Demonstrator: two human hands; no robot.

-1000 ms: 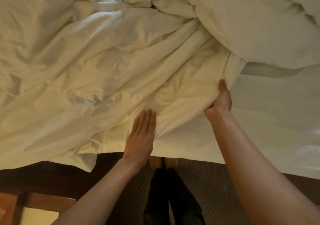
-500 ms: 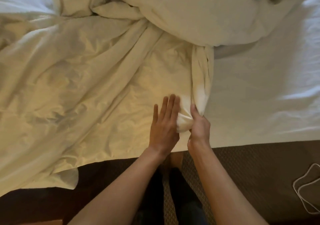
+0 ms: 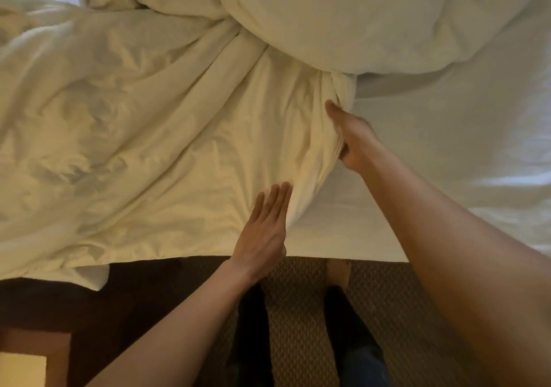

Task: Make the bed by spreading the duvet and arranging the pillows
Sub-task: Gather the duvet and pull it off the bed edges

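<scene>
A crumpled cream duvet (image 3: 143,124) covers the left and top of the bed, bunched into a thick roll at the upper right. My right hand (image 3: 351,136) grips the duvet's folded edge, thumb on top and fingers tucked under the cloth. My left hand (image 3: 264,231) lies flat on the duvet near the bed's front edge, fingers straight and together, holding nothing. The bare white sheet (image 3: 447,154) shows on the right half of the mattress. No pillows are in view.
Patterned brown carpet (image 3: 301,321) runs along the bed's near edge, where my dark-clad legs (image 3: 253,342) stand. A duvet corner (image 3: 92,279) hangs over the edge at lower left, above a dark wooden piece (image 3: 35,342).
My right hand has slid up the folded duvet edge, away from my left hand. The left hand has moved back towards the bed's edge and stays flat.
</scene>
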